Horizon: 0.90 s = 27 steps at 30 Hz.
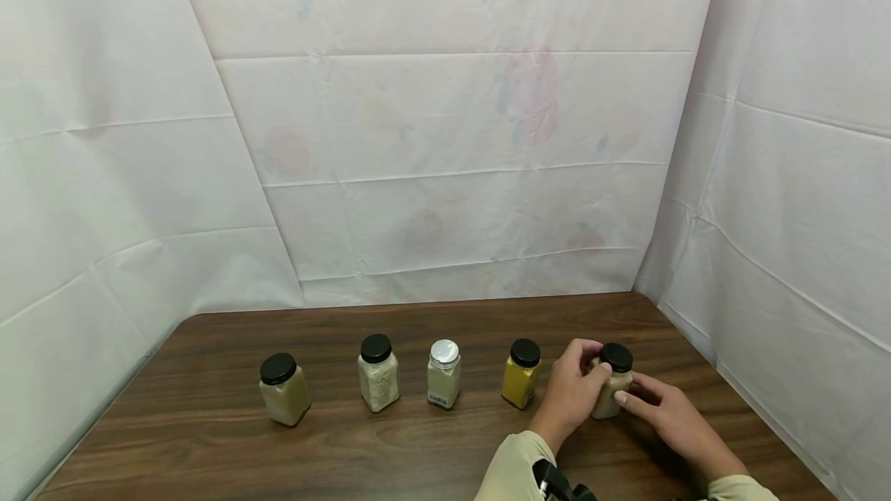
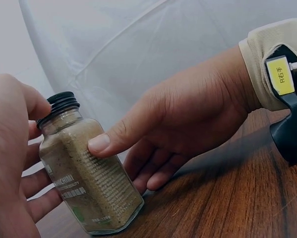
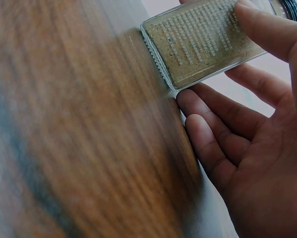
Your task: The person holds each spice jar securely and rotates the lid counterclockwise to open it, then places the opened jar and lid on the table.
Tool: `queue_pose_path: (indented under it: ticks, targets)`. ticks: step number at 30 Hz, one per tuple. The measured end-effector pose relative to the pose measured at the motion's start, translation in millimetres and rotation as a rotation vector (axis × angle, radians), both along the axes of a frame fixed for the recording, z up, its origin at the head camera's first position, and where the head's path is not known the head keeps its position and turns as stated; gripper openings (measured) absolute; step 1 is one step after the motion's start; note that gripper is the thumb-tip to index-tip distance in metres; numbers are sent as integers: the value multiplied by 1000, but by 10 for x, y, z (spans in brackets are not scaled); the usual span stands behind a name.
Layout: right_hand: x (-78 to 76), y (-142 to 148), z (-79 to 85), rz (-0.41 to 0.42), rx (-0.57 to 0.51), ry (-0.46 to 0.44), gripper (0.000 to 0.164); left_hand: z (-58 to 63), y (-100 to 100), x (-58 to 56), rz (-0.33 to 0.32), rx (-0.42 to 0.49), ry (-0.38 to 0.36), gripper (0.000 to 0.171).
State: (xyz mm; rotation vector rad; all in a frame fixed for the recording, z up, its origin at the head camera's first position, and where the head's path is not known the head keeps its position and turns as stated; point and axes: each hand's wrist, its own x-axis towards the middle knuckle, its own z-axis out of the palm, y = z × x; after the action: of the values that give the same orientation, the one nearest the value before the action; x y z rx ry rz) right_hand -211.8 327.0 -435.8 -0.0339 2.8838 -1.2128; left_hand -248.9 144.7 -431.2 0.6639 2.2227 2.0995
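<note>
White cloth [image 1: 445, 114] backs the desk [image 1: 445, 458]. Left grip [image 1: 572, 385] clamps a jar [image 1: 605, 407] high, right grip [image 1: 670, 419] lower, seemingly for steadiness.

A jar [image 1: 614, 391] full of tan powder [image 2: 93, 168], with its black lid [image 1: 616, 357] on.
The jar is see-through, with flat sides and corners you can see. The powder has tiny dark specks and comes up almost to the neck. Rows of small white writing [image 3: 195, 39] run down one side, and there is a bit of green low on another. The jar stands up on the table [image 1: 334, 454], near the right side. The left hand [image 1: 574, 389] holds it near the lid, and the right hand [image 1: 671, 420] holds its side.
</note>
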Motion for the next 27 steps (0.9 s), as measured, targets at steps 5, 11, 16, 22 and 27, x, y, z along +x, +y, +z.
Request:
queue_pose_path:
  ticks: [5,11,16,22,27]
  targets:
    - [-7,9,-20,-4,-4,-6,66,-6,1,-3,8,-5,-8,25]
    - [-17,13,-29,-12,-1,-22,68,-21,-10,-8,11,-8,-9,25]
    - [-16,15,-24,-13,-6,-36,70,-27,-11,-14,-7,-20,-9,29]
    - [-15,25,-26,-2,-17,-40,71,-23,14,-1,-5,-97,9,44]
    - [-11,30,-18,-5,-4,-44,72,10,38,1,12,-164,7,48]
